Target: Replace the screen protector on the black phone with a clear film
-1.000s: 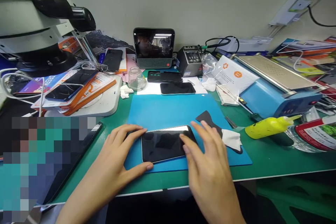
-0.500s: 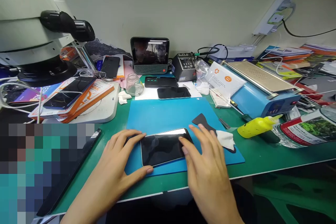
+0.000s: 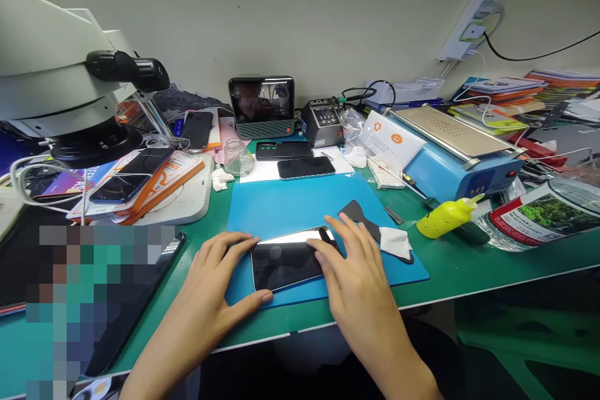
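Spanning left end of phone [image 3: 285, 269] with left hand [image 3: 215, 278], thumb and fingers apart | over right end with right hand [image 3: 356, 275], fingers spread | already laid face up, dark, on blue mat [image 3: 281, 200] near front edge of counter [image 3: 253, 328] | cannot tell further progress

phone [image 3: 284, 264]: on blue mat [image 3: 285, 205] | left hand [image 3: 216, 278]: left end | right hand [image 3: 356, 275]: right end

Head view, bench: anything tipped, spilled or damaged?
Yellow squeeze bottle lies on its side, right of the blue mat, nozzle pointing right; such bottles usually stand. No spill visible. The handled phone shows no obvious crack, though glare covers part of it.
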A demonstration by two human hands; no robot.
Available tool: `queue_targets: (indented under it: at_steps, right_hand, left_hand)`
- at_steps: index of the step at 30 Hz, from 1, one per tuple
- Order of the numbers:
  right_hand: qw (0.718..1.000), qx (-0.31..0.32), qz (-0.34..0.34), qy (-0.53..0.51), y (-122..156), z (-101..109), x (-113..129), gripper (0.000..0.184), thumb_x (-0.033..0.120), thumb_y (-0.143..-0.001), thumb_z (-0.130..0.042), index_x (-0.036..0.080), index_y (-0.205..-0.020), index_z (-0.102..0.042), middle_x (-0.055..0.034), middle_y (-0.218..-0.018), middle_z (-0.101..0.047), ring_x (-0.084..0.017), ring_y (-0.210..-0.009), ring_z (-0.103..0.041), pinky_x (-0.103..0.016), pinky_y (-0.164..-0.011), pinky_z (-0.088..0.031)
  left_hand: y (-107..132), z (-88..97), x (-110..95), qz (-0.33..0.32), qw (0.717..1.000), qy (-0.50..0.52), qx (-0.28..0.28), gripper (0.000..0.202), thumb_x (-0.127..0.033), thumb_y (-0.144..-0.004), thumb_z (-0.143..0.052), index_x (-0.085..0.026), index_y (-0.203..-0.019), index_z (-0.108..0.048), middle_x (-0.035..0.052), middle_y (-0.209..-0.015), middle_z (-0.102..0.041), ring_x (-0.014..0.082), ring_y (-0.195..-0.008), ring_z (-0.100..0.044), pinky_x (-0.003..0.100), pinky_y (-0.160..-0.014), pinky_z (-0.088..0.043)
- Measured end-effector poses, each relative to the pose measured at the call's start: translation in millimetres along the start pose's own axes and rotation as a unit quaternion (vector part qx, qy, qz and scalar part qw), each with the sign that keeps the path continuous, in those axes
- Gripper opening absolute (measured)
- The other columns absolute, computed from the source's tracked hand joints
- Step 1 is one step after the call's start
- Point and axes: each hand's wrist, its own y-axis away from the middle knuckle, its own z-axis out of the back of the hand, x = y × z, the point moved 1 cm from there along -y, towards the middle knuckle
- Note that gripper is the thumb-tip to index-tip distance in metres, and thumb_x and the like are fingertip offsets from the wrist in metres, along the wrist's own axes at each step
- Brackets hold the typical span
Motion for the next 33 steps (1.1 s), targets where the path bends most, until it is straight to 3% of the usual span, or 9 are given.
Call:
queue_targets:
  at_steps: [5,8,12,14,18,22,24,27,33]
  right_hand:
    - [0.988,0.057,0.098,-0.101,-1,0,32,0.040,0.009,-0.106,-0.050,0.020,-0.136,-0.072,-0.0115,-0.154,-0.065,-0.028,-0.154,-0.053,-0.056,-0.128,-0.051]
    - [0.987,0.068,0.097,-0.105,-5,-1,24,0.037,0.013,-0.108,-0.051,0.026,-0.132,-0.075,-0.0104,-0.153,-0.066,-0.031,-0.153,-0.055,-0.066,-0.127,-0.049]
    - [1.000,0.018,0.022,-0.011,-7,-4,2,0.031,0.015,-0.108,-0.054,0.021,-0.127,-0.077,-0.0160,-0.152,-0.064,-0.042,-0.150,-0.055,-0.078,-0.121,-0.048]
    - [0.999,0.017,0.029,-0.010,-5,-2,3,0.032,0.013,-0.108,-0.053,0.018,-0.132,-0.075,-0.0168,-0.152,-0.064,-0.041,-0.151,-0.054,-0.076,-0.121,-0.049]
    - [0.984,0.094,0.114,-0.101,-3,5,6,0.038,0.013,-0.108,-0.053,0.023,-0.141,-0.070,-0.0113,-0.158,-0.061,-0.030,-0.156,-0.049,-0.064,-0.129,-0.047]
    - [0.997,0.005,0.019,-0.075,-5,10,-23,0.028,0.017,-0.111,-0.054,0.021,-0.129,-0.075,-0.0125,-0.152,-0.065,-0.032,-0.152,-0.053,-0.068,-0.131,-0.041]
    - [0.994,-0.030,-0.059,-0.088,-4,10,-38,0.026,0.023,-0.113,-0.055,0.022,-0.128,-0.075,-0.0095,-0.145,-0.069,-0.028,-0.146,-0.060,-0.056,-0.128,-0.047]
    - [0.985,-0.013,-0.098,-0.141,-2,10,-45,0.026,0.027,-0.113,-0.058,0.026,-0.134,-0.073,-0.0025,-0.142,-0.072,-0.019,-0.140,-0.064,-0.036,-0.123,-0.052]
    - [0.976,0.037,-0.104,-0.190,1,16,-44,0.035,0.033,-0.113,-0.060,0.030,-0.147,-0.065,0.0030,-0.145,-0.073,-0.015,-0.136,-0.067,-0.026,-0.117,-0.054]
  left_hand:
    - [0,-0.1,0,-0.007,1.000,0.003,-0.009,0.057,-0.051,-0.100,-0.075,-0.034,-0.150,-0.056,0.0094,-0.151,-0.060,0.0354,-0.142,-0.055,0.060,-0.121,-0.049]
    - [0,2.0,-2,-0.005,1.000,0.005,-0.005,0.057,-0.051,-0.100,-0.075,-0.033,-0.151,-0.056,0.0097,-0.152,-0.060,0.0353,-0.143,-0.054,0.060,-0.121,-0.049]
    - [-1,4.7,-5,0.008,1.000,0.006,0.003,0.057,-0.051,-0.101,-0.074,-0.033,-0.152,-0.057,0.0104,-0.154,-0.058,0.0353,-0.143,-0.053,0.060,-0.121,-0.048]
    - [-1,5.0,-6,0.011,1.000,0.007,0.007,0.057,-0.051,-0.101,-0.074,-0.033,-0.152,-0.056,0.0098,-0.155,-0.058,0.0347,-0.144,-0.053,0.059,-0.122,-0.048]
    - [-2,6.1,-5,0.009,1.000,0.010,0.009,0.057,-0.053,-0.100,-0.074,-0.034,-0.150,-0.057,0.0079,-0.152,-0.059,0.0344,-0.143,-0.053,0.057,-0.121,-0.048]
    - [-1,9.1,-5,0.025,0.999,0.017,0.021,0.057,-0.055,-0.101,-0.073,-0.039,-0.151,-0.052,0.0058,-0.154,-0.056,0.0334,-0.145,-0.051,0.056,-0.122,-0.047]
    - [0,10.1,-5,0.035,0.999,0.031,0.024,0.060,-0.057,-0.100,-0.073,-0.043,-0.152,-0.047,0.0040,-0.155,-0.055,0.0321,-0.147,-0.050,0.056,-0.123,-0.047]
    - [4,10.2,-5,0.054,0.997,0.053,0.022,0.064,-0.060,-0.100,-0.073,-0.047,-0.153,-0.042,0.0032,-0.156,-0.053,0.0308,-0.150,-0.050,0.055,-0.124,-0.047]
    - [10,8.6,-2,0.074,0.994,0.085,0.012,0.064,-0.062,-0.098,-0.074,-0.051,-0.153,-0.044,0.0039,-0.162,-0.048,0.0331,-0.156,-0.047,0.062,-0.126,-0.046]
